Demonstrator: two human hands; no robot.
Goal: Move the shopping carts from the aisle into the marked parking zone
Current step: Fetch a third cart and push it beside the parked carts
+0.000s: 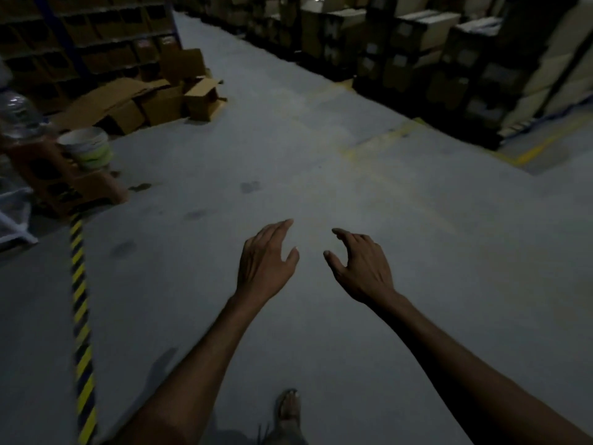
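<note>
Two hands reach forward over the bare floor (288,162), and neither has hold of anything. The left hand (264,261) is palm down with its fingers nearly straight and the thumb held apart. The right hand (361,268) is loosely curled, thumb and forefinger standing apart like a half-made grasp around air. They hang side by side, close but not touching, above a foot (288,409) at the lower edge.

No cart is plainly in view. A pale frame (12,213) at the far left edge, beyond the striped tape (80,300), might be part of one, but the light is too dim and too little of it shows to tell. If it is, it lies well off to the left and is nearer the left hand, so the body would have to turn that way before either hand could meet a handle.

Faint yellow lines (385,138) cross the floor ahead and to the right, beside the stacked boxes (417,43). They are probably the parking zone's edge, on the right hand's side. Loose cartons (167,97) and a bucket (86,149) crowd the left, below the shelves (96,36).

My reading is that the hands are between carts. The coming move depends on finding one first — its handle bar should lie crosswise to both palms.
</note>
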